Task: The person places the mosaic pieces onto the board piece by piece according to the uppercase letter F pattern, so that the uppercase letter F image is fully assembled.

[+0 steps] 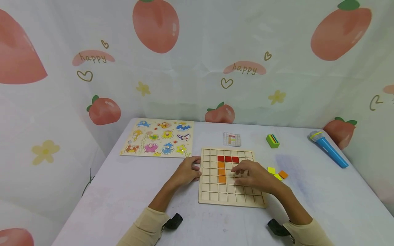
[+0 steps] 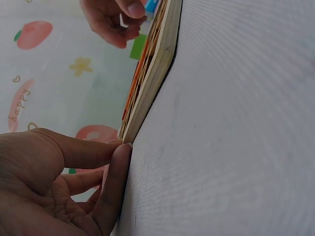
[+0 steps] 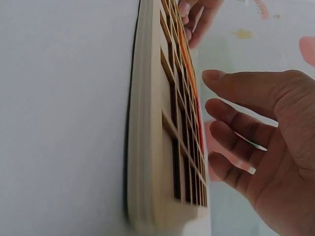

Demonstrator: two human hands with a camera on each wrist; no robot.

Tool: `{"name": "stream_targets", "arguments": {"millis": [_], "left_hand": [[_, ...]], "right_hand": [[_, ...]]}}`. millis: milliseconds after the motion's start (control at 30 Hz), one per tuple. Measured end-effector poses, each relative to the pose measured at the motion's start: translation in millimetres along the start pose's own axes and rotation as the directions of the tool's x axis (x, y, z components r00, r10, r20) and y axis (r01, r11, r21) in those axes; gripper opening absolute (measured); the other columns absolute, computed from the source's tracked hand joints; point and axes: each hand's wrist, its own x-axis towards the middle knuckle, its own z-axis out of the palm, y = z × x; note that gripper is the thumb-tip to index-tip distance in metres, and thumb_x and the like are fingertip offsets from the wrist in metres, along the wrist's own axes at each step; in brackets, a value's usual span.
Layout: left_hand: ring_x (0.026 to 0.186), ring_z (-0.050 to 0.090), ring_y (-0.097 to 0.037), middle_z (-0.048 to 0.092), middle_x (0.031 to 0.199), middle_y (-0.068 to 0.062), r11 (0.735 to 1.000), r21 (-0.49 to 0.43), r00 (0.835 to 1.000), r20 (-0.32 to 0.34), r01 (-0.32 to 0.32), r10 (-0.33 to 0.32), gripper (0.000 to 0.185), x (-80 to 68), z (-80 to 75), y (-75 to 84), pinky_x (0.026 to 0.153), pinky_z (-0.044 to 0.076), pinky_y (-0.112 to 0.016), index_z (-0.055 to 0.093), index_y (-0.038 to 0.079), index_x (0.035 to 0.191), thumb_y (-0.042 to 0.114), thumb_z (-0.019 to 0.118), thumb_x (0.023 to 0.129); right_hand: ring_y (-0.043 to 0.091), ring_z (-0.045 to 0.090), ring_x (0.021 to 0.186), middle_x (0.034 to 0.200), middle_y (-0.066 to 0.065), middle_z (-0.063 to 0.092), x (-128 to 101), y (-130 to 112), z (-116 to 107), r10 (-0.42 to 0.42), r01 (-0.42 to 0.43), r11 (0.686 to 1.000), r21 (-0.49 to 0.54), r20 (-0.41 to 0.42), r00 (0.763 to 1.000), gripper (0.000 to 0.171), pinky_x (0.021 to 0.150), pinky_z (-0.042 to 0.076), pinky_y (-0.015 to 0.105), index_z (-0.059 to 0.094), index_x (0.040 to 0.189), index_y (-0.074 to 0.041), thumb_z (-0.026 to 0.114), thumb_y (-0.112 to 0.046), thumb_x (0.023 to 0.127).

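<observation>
A square wooden grid board [image 1: 212, 195] lies on the table, with three red tiles [image 1: 228, 159] in a row and three orange tiles [image 1: 221, 172] in a column below the leftmost red one. At the board's left edge is my left hand [image 1: 186, 170]; its thumb and a finger [image 2: 118, 169] pinch the edge in the left wrist view. My right hand [image 1: 253, 175] hovers over the right half of the grid. Its fingers [image 3: 234, 118] are loosely bent and apart, holding nothing. Beside the right hand lie loose yellow tiles [image 1: 271, 170] and an orange one [image 1: 283, 174].
Behind the board lies a small pattern card [image 1: 232, 139]. Right of it sits a stack of coloured tiles [image 1: 272, 141], then a blue toy microphone [image 1: 330, 150]. A sea-animal puzzle board [image 1: 190, 131] lies at the back left. A fruit-print curtain [image 1: 197, 89] hangs behind the table.
</observation>
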Motion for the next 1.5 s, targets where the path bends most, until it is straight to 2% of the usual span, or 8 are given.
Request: {"name": "stream_targets", "arguments": {"millis": [233, 600, 967, 1233, 1500], "left_hand": [[0.110, 0.063, -0.026, 0.060, 0.137, -0.016, 1.000, -0.010, 1.000, -0.001, 0.010, -0.010, 0.066, 0.3, 0.5, 0.4, 0.074, 0.066, -0.030, 0.051, -0.004, 0.152, -0.011, 0.070, 0.090], [0.111, 0.062, -0.026, 0.059, 0.138, -0.016, 1.000, -0.005, 1.000, 0.002, 0.009, -0.009, 0.065, 0.0, 0.3, -1.8, 0.075, 0.066, -0.030, 0.050, -0.004, 0.152, -0.011, 0.070, 0.090], [0.112, 0.063, -0.027, 0.060, 0.137, -0.016, 1.000, 0.018, 1.000, -0.009, 0.003, -0.003, 0.065, -0.8, 0.4, -1.8, 0.076, 0.066, -0.031, 0.051, -0.003, 0.151, -0.010, 0.071, 0.090], [0.111, 0.063, -0.027, 0.061, 0.137, -0.016, 1.000, 0.009, 1.000, 0.001, 0.001, -0.001, 0.064, 1.6, 0.9, -1.1, 0.075, 0.066, -0.030, 0.052, -0.004, 0.151, -0.010, 0.071, 0.090], [0.110, 0.063, -0.026, 0.061, 0.136, -0.015, 1.000, 0.009, 1.000, -0.004, 0.012, -0.012, 0.064, 1.9, 0.7, -1.8, 0.074, 0.066, -0.030, 0.052, -0.003, 0.151, -0.011, 0.071, 0.090]], "right_hand": [[0.017, 0.060, 0.097, 0.101, -0.004, 0.067, -16, 10, -11, 0.063, -0.061, 0.997, 0.042, -0.039, 0.997, 0.033, 0.078, 0.053, 0.027, 0.077, 0.119, -0.012, 0.086, -0.021, 0.089], [0.013, 0.059, 0.093, 0.099, -0.005, 0.068, -37, 34, -22, 0.090, -0.087, 0.996, 0.034, -0.136, 0.987, 0.032, 0.072, 0.052, 0.024, 0.077, 0.119, -0.010, 0.084, -0.017, 0.089], [0.019, 0.059, 0.099, 0.106, -0.002, 0.071, -47, 50, -33, 0.248, -0.255, 0.967, -0.019, -0.180, 0.952, 0.036, 0.078, 0.055, 0.030, 0.076, 0.124, -0.011, 0.083, -0.023, 0.091], [0.021, 0.062, 0.097, 0.109, 0.005, 0.072, -60, 65, -41, 0.304, -0.310, 0.951, 0.013, -0.233, 0.924, 0.039, 0.071, 0.056, 0.022, 0.075, 0.125, -0.007, 0.084, -0.023, 0.090], [0.026, 0.059, 0.102, 0.115, 0.011, 0.069, -72, 76, -52, 0.333, -0.347, 0.938, -0.016, -0.246, 0.910, 0.045, 0.075, 0.054, 0.028, 0.071, 0.132, -0.006, 0.081, -0.025, 0.092]]}}
